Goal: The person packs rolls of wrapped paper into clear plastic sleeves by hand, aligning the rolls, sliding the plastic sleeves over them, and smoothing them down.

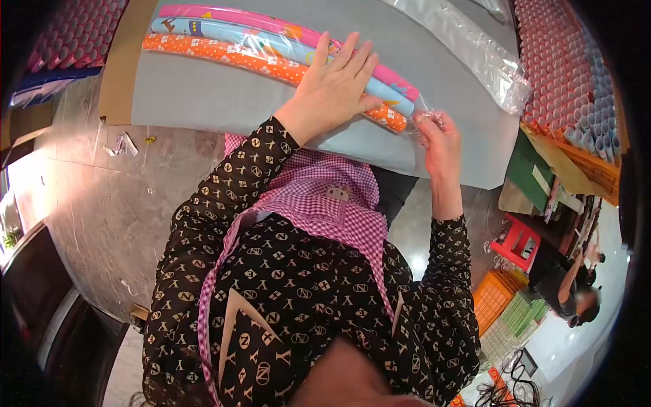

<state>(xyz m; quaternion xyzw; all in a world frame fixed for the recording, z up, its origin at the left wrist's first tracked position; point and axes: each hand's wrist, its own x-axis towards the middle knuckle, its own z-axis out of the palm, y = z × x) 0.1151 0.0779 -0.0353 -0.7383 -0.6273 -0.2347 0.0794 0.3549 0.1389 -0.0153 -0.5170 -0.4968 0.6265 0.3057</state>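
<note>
Three rolls of wrapping paper lie side by side on a grey-covered table (203, 102): a pink roll (264, 22), a light blue roll (234, 35) and an orange roll with white marks (224, 52). Shiny clear plastic covers them. My left hand (332, 91) rests flat across the rolls, fingers spread. At their right end, my right hand (439, 139) pinches the gathered end of the clear plastic sleeve (422, 117). Its fingertips are partly hidden by the crumpled film.
More clear plastic sleeves (468, 51) lie at the table's far right. Stacked roll ends (563, 68) fill a rack on the right, and others (71, 34) stand at the upper left. A person (566, 285) is at the lower right, near orange crates (498, 298).
</note>
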